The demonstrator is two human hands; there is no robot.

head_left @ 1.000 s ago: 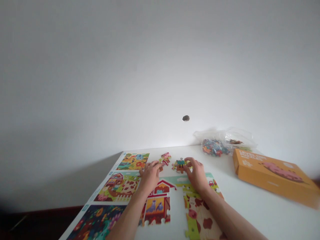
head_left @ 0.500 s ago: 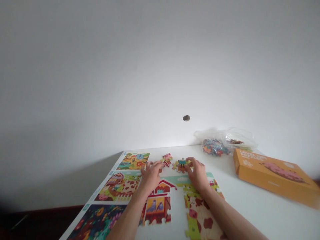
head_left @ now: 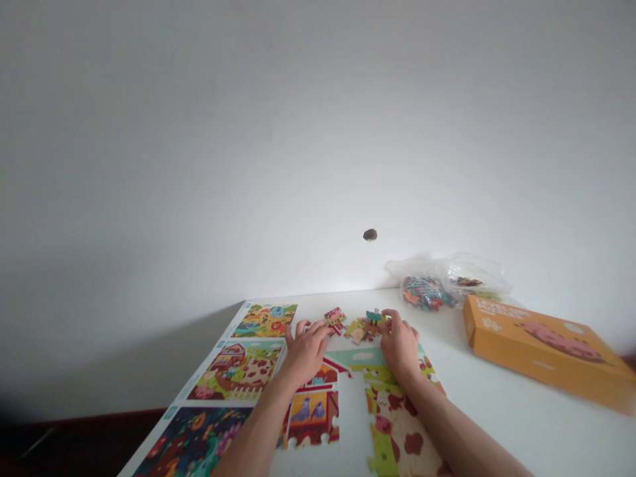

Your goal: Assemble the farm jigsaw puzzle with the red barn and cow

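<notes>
A partly joined farm puzzle (head_left: 318,404) with a red barn and a brown-spotted cow lies on the white table (head_left: 497,411). My left hand (head_left: 305,351) rests above the barn, its fingertips pinching a small red-and-pink piece (head_left: 334,318). My right hand (head_left: 400,344) sits above the cow section, fingers closed on a joined clump of green, blue and brown pieces (head_left: 368,324). The clump lies on the table between my hands.
A printed guide sheet (head_left: 238,371) with several farm pictures lies along the table's left edge. An orange puzzle box (head_left: 541,344) sits at the right. Behind it, clear plastic bags (head_left: 442,281) hold loose pieces against the white wall.
Both hands have shifted slightly right and away from me. The clump under my right hand slid to the right, and the red piece moved with my left fingers.
</notes>
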